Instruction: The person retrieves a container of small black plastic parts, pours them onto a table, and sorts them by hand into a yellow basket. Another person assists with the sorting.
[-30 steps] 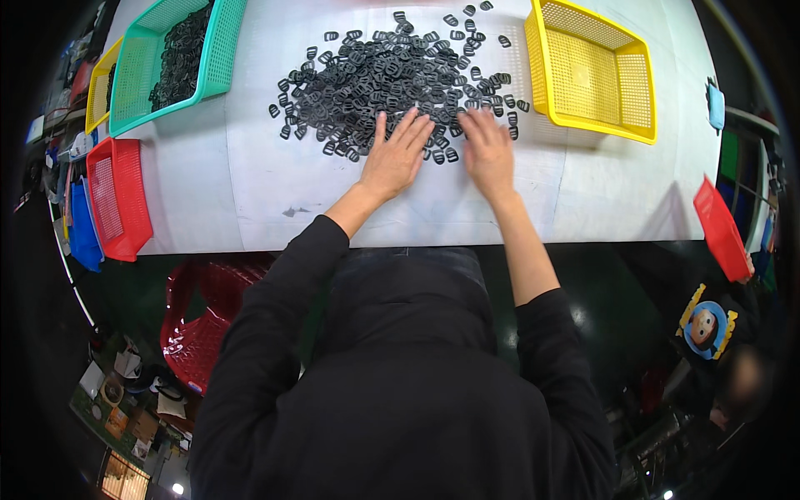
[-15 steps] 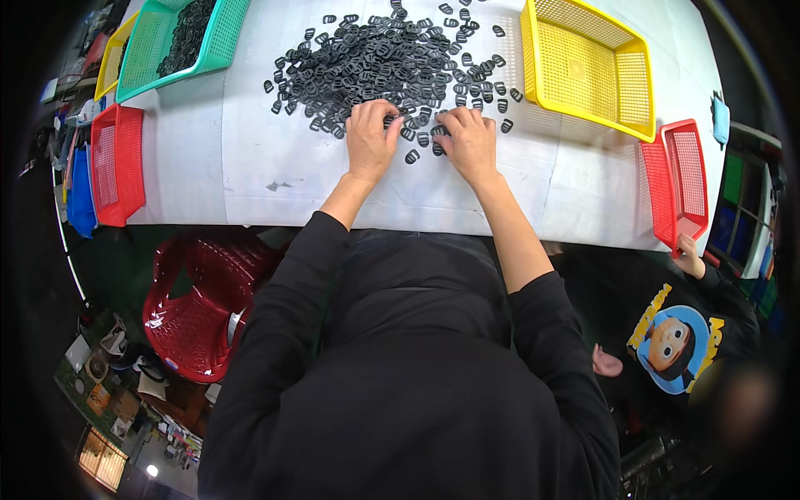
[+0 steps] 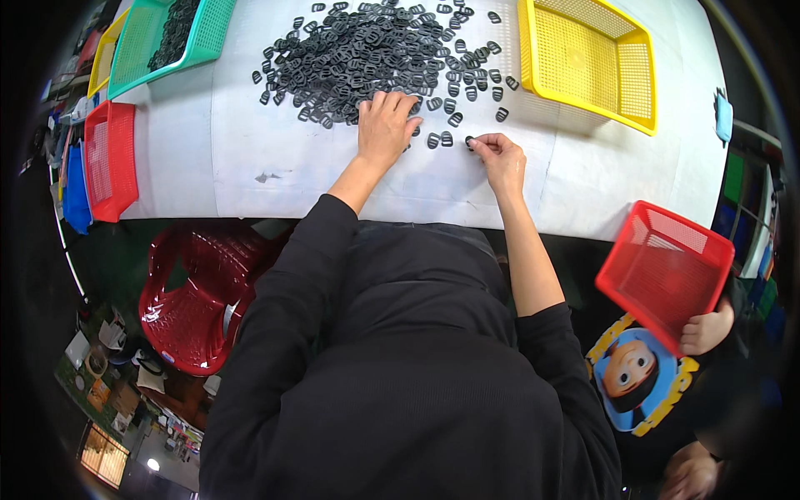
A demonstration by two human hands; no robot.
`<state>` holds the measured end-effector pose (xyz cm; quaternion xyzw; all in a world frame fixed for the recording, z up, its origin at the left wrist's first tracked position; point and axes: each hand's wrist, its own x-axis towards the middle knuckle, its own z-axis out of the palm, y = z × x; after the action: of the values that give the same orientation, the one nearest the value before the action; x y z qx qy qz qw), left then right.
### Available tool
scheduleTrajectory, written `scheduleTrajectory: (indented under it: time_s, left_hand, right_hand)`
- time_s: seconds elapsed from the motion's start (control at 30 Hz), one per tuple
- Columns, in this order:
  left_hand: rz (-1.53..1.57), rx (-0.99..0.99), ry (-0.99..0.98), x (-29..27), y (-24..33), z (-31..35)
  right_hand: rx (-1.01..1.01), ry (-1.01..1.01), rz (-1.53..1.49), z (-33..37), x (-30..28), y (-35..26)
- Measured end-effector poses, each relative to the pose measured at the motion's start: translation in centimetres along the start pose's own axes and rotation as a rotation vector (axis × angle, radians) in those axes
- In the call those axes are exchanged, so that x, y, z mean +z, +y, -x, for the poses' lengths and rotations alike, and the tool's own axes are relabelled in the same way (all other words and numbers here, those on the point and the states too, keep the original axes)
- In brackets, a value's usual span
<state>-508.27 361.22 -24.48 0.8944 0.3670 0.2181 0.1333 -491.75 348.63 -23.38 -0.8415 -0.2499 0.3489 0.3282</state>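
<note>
black sleeves (image 3: 546,337) come first, nearest the person's body. beyond them the right hand (image 3: 502,162) pinches one black plastic strap buckle (image 3: 470,142) between thumb and finger, over the near part of the table (image 3: 292,192); the fingertips cover much of it, so i cannot make out its long axis or whether it touches the tabletop. just left of it, in the gap between the hands, lie two loose buckles (image 3: 433,140), side by side. the left hand (image 3: 385,129) bends its fingers over the near edge of the buckle pile (image 3: 358,67); what sits under them is hidden, so whether they grip anything cannot be told. the pile lies ahead and to the left of the right hand, so the left is nearer. farther out, the yellow mesh basket (image 3: 583,62) stands ahead and to the right, the green basket (image 3: 214,29) far left, both cut off by the upper edge.
</note>
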Motion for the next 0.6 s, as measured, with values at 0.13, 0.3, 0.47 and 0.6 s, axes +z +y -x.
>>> scheduleTrajectory:
  time_s: [0.13,0.3,0.47,0.6]
  left_hand:
    - [-0.004,0.029,0.041,0.9,-0.3,-0.3]
    - [0.802,-0.615,-0.173,-1.3,0.4,-0.1]
    - [1.349,-1.034,-0.438,-2.8,0.1,0.6]
    - [1.559,-1.101,-0.451,-4.0,0.5,0.7]
  right_hand:
    - [0.023,0.017,0.027,0.5,-0.6,0.9]
    - [-0.157,0.11,0.153,-0.1,-1.2,1.0]
    - [-0.326,0.036,0.326,0.3,-0.5,-0.3]
    - [-0.324,-0.034,0.426,0.4,0.1,-0.1]
